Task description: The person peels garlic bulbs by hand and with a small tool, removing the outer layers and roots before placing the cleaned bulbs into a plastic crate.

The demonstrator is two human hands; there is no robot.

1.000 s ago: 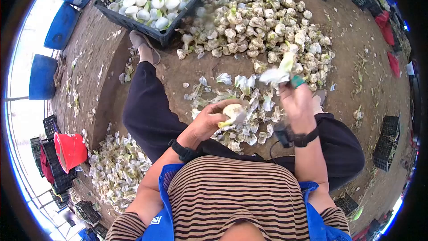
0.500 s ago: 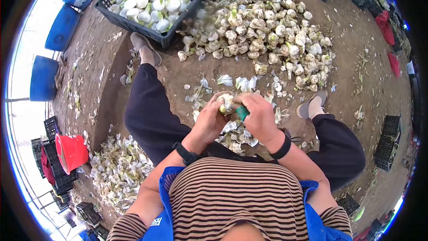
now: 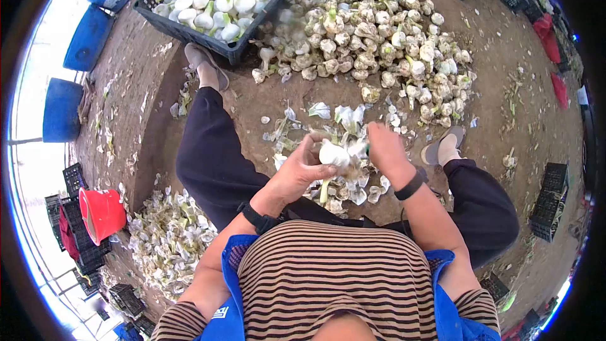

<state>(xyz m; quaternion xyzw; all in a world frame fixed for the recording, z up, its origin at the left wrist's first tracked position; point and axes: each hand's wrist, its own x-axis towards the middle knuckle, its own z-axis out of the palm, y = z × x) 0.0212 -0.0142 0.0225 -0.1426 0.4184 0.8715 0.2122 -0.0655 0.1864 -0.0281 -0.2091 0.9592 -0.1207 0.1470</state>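
Grip, left hand (image 3: 295,169): Thumb and fingers close around a white garlic bulb (image 3: 334,155), its green-tinged stem (image 3: 324,192) pointing toward six o'clock.
Grip, right hand (image 3: 387,150): Held just beside the bulb, at its three o'clock, with something green (image 3: 367,149) showing at the fingers; blur hides the fingertips, and we cannot tell whether they are open or closed on anything.
Bulb: We find it near the middle of our view, raised above the dirt floor (image 3: 297,91).
Peelings: Pale scraps (image 3: 348,117) lie strewn on the ground around and beyond the hands; a thicker heap of peelings (image 3: 169,246) spreads at eight o'clock, beside a dark trouser leg (image 3: 211,158).
Unpeeled garlic: A broad pile of soil-marked bulbs (image 3: 366,38) covers the ground at one o'clock.
Crate: At eleven o'clock we see a black plastic crate (image 3: 234,54) filled with clean white bulbs (image 3: 214,0), near the left shoe (image 3: 197,57).
Edges: A red bucket (image 3: 108,211) stands between eight and nine o'clock; blue barrels (image 3: 62,110) line nine to half past ten.
Wrists: Dark bands circle both, left (image 3: 259,218) and right (image 3: 413,184).
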